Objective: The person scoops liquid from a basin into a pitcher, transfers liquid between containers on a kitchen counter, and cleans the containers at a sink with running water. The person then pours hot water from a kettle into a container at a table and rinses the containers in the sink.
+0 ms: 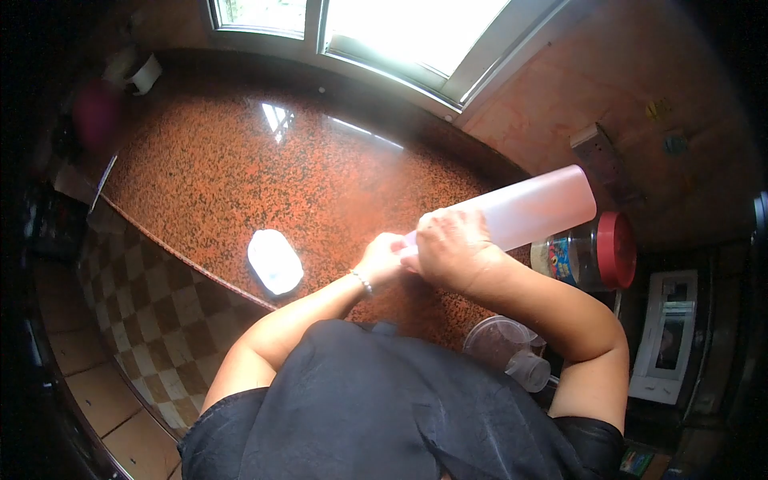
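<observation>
Pink bottle (544,206) is up over the speckled counter (344,176), slanted, in front of the person. Right hand (454,244) wrapped round its near part, fingers curled tight. Left hand (380,258) bunched at the near end; fingertips partly hidden, can't tell if they grip. Red-lidded jar (616,250) crowds the bottle's far end, just beside it; contact unclear. Clear plastic container (488,340) nearer the body than the bottle, by the right arm. White oval item (274,262) well left of the bottle. Window (408,36) beyond the bottle.
</observation>
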Available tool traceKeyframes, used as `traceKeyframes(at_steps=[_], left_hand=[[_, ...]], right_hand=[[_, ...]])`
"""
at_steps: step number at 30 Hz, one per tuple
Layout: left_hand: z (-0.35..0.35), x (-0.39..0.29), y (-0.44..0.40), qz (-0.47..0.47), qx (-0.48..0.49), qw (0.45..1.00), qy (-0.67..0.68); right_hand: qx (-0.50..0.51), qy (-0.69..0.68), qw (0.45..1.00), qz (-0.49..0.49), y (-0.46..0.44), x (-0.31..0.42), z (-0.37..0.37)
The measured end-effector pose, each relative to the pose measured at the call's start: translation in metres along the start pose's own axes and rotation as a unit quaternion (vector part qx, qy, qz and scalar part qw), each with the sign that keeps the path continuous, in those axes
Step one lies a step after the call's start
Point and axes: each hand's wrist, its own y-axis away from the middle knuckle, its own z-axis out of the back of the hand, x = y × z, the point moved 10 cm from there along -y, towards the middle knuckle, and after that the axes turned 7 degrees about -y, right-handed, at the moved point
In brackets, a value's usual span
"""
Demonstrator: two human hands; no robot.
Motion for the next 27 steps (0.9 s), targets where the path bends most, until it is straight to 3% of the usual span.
traceKeyframes(at_steps=[2, 3, 6, 8, 12, 18, 27], left_hand=[[0.007, 0.004, 0.002, -0.022, -0.039, 0.998, -0.048], [0.008, 0.006, 0.001, -0.034, -0.059, 0.995, -0.071], [0.016, 0.026, 0.001, 0.100, -0.103, 0.990, 0.008], [0.018, -0.002, 0.014, 0.106, -0.108, 0.985, 0.082], [0.029, -0.052, 0.050, 0.166, -0.005, 0.985, 0.053], [0.027, -0.036, 0.065, 0.207, -0.013, 0.977, 0.058], [0.001, -0.009, 0.075, 0.289, 0.004, 0.885, 0.365]], right_hand=[[0.000, 0.047, 0.998, 0.031, -0.009, 0.020, -0.013], [0.070, 0.073, 0.993, 0.061, -0.014, 0.034, -0.024], [0.139, 0.125, 0.976, 0.110, -0.018, 0.063, -0.047], [0.149, 0.145, 0.970, 0.129, -0.019, 0.077, -0.061], [0.153, 0.168, 0.963, 0.146, -0.016, 0.091, -0.085], [0.152, 0.172, 0.962, 0.144, -0.007, 0.105, -0.102], [0.153, 0.167, 0.968, 0.109, 0.001, 0.117, -0.110]])
